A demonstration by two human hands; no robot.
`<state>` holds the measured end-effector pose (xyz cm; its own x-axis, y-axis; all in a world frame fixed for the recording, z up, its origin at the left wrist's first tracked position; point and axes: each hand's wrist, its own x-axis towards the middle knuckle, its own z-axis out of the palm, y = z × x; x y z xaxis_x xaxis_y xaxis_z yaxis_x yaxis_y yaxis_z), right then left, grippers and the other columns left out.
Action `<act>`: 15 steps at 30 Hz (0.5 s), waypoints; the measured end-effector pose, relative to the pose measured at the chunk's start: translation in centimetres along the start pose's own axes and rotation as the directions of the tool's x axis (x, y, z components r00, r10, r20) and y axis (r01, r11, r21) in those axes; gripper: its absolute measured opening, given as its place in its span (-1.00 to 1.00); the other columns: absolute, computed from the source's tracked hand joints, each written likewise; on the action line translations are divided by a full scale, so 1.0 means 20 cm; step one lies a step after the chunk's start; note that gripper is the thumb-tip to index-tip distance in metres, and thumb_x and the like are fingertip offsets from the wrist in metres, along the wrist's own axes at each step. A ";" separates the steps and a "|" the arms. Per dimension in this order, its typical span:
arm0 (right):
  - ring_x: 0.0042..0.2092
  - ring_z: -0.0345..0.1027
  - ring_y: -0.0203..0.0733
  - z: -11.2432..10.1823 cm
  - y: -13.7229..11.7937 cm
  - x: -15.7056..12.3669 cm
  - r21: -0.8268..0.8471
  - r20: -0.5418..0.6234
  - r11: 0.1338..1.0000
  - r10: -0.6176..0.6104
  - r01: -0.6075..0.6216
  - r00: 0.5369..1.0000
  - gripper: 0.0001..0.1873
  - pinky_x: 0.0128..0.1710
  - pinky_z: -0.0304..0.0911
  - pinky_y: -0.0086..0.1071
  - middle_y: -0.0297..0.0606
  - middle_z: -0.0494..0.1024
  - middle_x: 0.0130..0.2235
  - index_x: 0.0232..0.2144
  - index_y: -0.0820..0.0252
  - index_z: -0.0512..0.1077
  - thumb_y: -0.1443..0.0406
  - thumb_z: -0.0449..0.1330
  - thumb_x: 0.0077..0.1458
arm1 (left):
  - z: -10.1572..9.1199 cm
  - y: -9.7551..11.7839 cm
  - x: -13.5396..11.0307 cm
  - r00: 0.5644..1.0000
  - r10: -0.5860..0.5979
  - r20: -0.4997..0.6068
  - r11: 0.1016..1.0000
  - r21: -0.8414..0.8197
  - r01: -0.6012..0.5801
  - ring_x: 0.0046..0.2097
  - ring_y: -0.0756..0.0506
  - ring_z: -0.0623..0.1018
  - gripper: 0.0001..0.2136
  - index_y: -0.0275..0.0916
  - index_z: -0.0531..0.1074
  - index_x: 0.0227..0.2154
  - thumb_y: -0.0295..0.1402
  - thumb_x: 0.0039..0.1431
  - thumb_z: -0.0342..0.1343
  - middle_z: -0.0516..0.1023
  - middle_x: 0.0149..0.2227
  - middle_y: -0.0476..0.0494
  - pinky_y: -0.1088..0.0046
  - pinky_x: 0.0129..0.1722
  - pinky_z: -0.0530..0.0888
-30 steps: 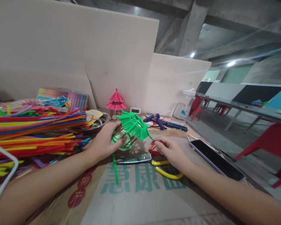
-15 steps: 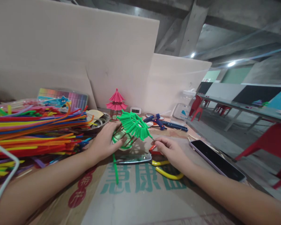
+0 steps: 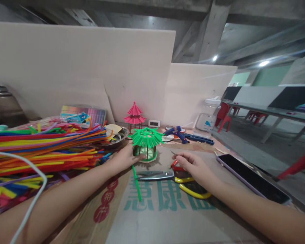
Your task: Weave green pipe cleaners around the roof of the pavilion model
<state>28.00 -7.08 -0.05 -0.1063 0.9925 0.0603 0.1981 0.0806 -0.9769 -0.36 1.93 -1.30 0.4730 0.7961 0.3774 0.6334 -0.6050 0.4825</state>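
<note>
My left hand (image 3: 128, 156) grips the left side of a small pavilion model (image 3: 146, 139) with a green pipe-cleaner roof, brown posts and a green-edged base. The model is upright on the work surface. To its right, apart from it, my right hand (image 3: 189, 163) pinches a thin dark sliver (image 3: 173, 153), too small to identify. Scissors (image 3: 159, 175) with red and yellow handles lie below the hands, the right hand just above the handles. One loose green pipe cleaner (image 3: 137, 184) crosses the scissor tips.
Bundles of coloured pipe cleaners (image 3: 48, 144) fill the left side, crossed by a white cable (image 3: 42, 183). Behind stand a pink pagoda model (image 3: 134, 113), a small white clock (image 3: 154, 123), a blue glue gun (image 3: 176, 133) and a clear bottle (image 3: 207, 117). A phone (image 3: 252, 178) lies right.
The green pavilion model has gone from tilted to upright on the surface. My right hand has drawn away from its roof edge. The camera view has shifted left.
</note>
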 end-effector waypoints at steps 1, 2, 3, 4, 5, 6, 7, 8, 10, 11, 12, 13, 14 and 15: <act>-0.38 0.38 -0.23 0.00 0.00 0.00 -0.002 0.003 1.000 -0.002 0.002 1.000 -0.48 -0.35 0.44 -0.32 -0.35 0.44 -0.41 -0.27 0.22 0.51 -0.12 0.29 0.02 | 0.00 0.00 0.00 1.000 0.017 0.019 1.000 -0.017 -0.017 0.15 -0.35 0.50 -0.47 -0.25 0.41 0.10 -0.01 0.18 0.17 0.53 0.11 -0.30 0.03 0.19 0.41; -0.38 0.38 -0.23 0.00 0.00 0.00 -0.003 0.007 1.000 -0.003 0.003 1.000 -0.48 -0.34 0.44 -0.32 -0.36 0.43 -0.41 -0.27 0.22 0.51 -0.13 0.28 0.03 | -0.01 0.01 0.00 0.999 0.040 0.037 0.998 -0.041 -0.038 0.16 -0.34 0.49 -0.46 -0.24 0.40 0.12 -0.03 0.18 0.18 0.52 0.13 -0.30 0.03 0.20 0.40; -0.37 0.39 -0.22 0.00 0.00 0.00 -0.006 0.011 1.000 -0.007 0.008 1.000 -0.48 -0.33 0.44 -0.32 -0.35 0.43 -0.41 -0.27 0.22 0.51 -0.13 0.27 0.03 | -0.02 0.01 0.00 0.996 0.063 0.055 0.996 -0.070 -0.060 0.18 -0.34 0.48 -0.45 -0.23 0.40 0.13 -0.04 0.17 0.19 0.51 0.15 -0.29 0.03 0.22 0.39; -0.37 0.39 -0.21 0.00 0.00 0.00 -0.014 0.012 1.000 -0.015 0.015 1.000 -0.48 -0.32 0.43 -0.31 -0.34 0.44 -0.40 -0.27 0.22 0.51 -0.13 0.27 0.04 | -0.03 0.02 0.00 0.994 0.084 0.072 0.992 -0.100 -0.077 0.18 -0.34 0.48 -0.44 -0.23 0.39 0.15 -0.04 0.15 0.21 0.50 0.17 -0.28 0.03 0.23 0.38; -0.36 0.39 -0.21 0.00 0.00 0.00 -0.030 0.010 0.999 -0.027 0.027 1.000 -0.48 -0.32 0.43 -0.31 -0.33 0.45 -0.40 -0.28 0.22 0.51 -0.13 0.26 0.05 | -0.04 0.02 0.01 0.992 0.098 0.084 0.988 -0.128 -0.087 0.18 -0.33 0.48 -0.42 -0.22 0.38 0.16 -0.05 0.13 0.23 0.50 0.17 -0.27 0.03 0.24 0.38; -0.35 0.40 -0.20 0.00 0.00 0.00 -0.051 0.008 0.998 -0.043 0.043 0.999 -0.49 -0.32 0.42 -0.32 -0.32 0.46 -0.40 -0.29 0.22 0.52 -0.12 0.26 0.05 | -0.04 0.02 0.01 0.990 0.104 0.090 0.984 -0.151 -0.090 0.19 -0.33 0.47 -0.40 -0.22 0.38 0.17 -0.05 0.11 0.24 0.50 0.17 -0.26 0.03 0.25 0.37; -0.35 0.40 -0.20 0.00 0.00 0.00 -0.070 0.003 0.996 -0.058 0.058 0.998 -0.50 -0.32 0.41 -0.33 -0.31 0.46 -0.40 -0.31 0.22 0.52 -0.11 0.26 0.05 | -0.05 0.02 0.01 0.991 0.102 0.091 0.982 -0.167 -0.085 0.19 -0.33 0.47 -0.39 -0.22 0.38 0.17 -0.05 0.10 0.25 0.50 0.18 -0.26 0.03 0.25 0.37; -0.35 0.40 -0.19 0.00 0.00 0.00 -0.083 -0.001 0.994 -0.069 0.069 0.998 -0.51 -0.32 0.40 -0.33 -0.31 0.47 -0.40 -0.32 0.21 0.52 -0.11 0.26 0.05 | -0.06 0.02 0.02 0.992 0.092 0.090 0.981 -0.176 -0.075 0.19 -0.33 0.47 -0.39 -0.23 0.38 0.16 -0.05 0.10 0.25 0.49 0.18 -0.26 0.03 0.26 0.36; -0.35 0.41 -0.19 0.00 0.00 0.00 -0.082 0.000 0.994 -0.073 0.073 0.997 -0.52 -0.34 0.41 -0.33 -0.31 0.47 -0.40 -0.33 0.20 0.52 -0.11 0.26 0.05 | -0.06 0.01 0.02 0.994 0.062 0.087 0.984 -0.173 -0.046 0.19 -0.33 0.47 -0.42 -0.24 0.41 0.14 -0.06 0.10 0.23 0.50 0.17 -0.28 0.00 0.26 0.35; -0.36 0.41 -0.19 0.01 0.01 0.01 -0.069 0.005 0.995 -0.068 0.068 0.998 -0.52 -0.34 0.41 -0.33 -0.31 0.47 -0.40 -0.32 0.20 0.51 -0.11 0.26 0.05 | -0.05 0.00 0.02 0.996 0.046 0.082 0.986 -0.165 -0.032 0.19 -0.34 0.47 -0.43 -0.24 0.42 0.12 -0.05 0.11 0.23 0.51 0.16 -0.28 -0.01 0.26 0.35; -0.36 0.41 -0.19 0.01 0.02 0.01 -0.053 0.013 0.997 -0.060 0.060 0.998 -0.51 -0.34 0.42 -0.32 -0.32 0.46 -0.41 -0.32 0.19 0.51 -0.12 0.26 0.05 | -0.04 0.00 0.02 0.997 0.033 0.075 0.988 -0.153 -0.021 0.18 -0.34 0.47 -0.43 -0.24 0.42 0.12 -0.05 0.10 0.23 0.51 0.15 -0.29 -0.02 0.26 0.35; -0.37 0.40 -0.20 0.01 0.02 0.01 -0.033 0.023 0.998 -0.049 0.050 0.999 -0.51 -0.34 0.42 -0.32 -0.33 0.46 -0.41 -0.32 0.19 0.49 -0.13 0.27 0.04 | -0.03 -0.01 0.02 0.997 0.026 0.066 0.990 -0.138 -0.017 0.18 -0.34 0.47 -0.43 -0.24 0.42 0.12 -0.05 0.10 0.24 0.51 0.15 -0.29 -0.03 0.26 0.34; -0.39 0.39 -0.22 0.01 0.02 0.01 -0.007 0.033 0.999 -0.040 0.041 0.999 -0.50 -0.34 0.42 -0.32 -0.35 0.44 -0.41 -0.33 0.19 0.48 -0.14 0.28 0.03 | -0.02 -0.01 0.01 0.999 0.020 0.049 0.992 -0.123 -0.014 0.18 -0.34 0.47 -0.42 -0.24 0.42 0.12 -0.04 0.09 0.25 0.51 0.14 -0.29 -0.03 0.26 0.34; -0.40 0.38 -0.24 0.01 0.02 0.01 0.020 0.044 0.999 -0.034 0.033 0.998 -0.49 -0.35 0.41 -0.33 -0.37 0.43 -0.43 -0.36 0.18 0.45 -0.15 0.29 0.01 | -0.01 -0.01 0.01 1.000 0.008 0.024 0.994 -0.109 -0.006 0.18 -0.34 0.48 -0.41 -0.23 0.43 0.12 -0.04 0.07 0.27 0.52 0.13 -0.28 -0.02 0.26 0.35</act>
<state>27.88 -6.86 -0.39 -0.1561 0.9841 0.0841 0.1749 0.1113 -0.9783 -0.57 2.18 -1.11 0.4929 0.7911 0.3623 0.5600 -0.6071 0.5638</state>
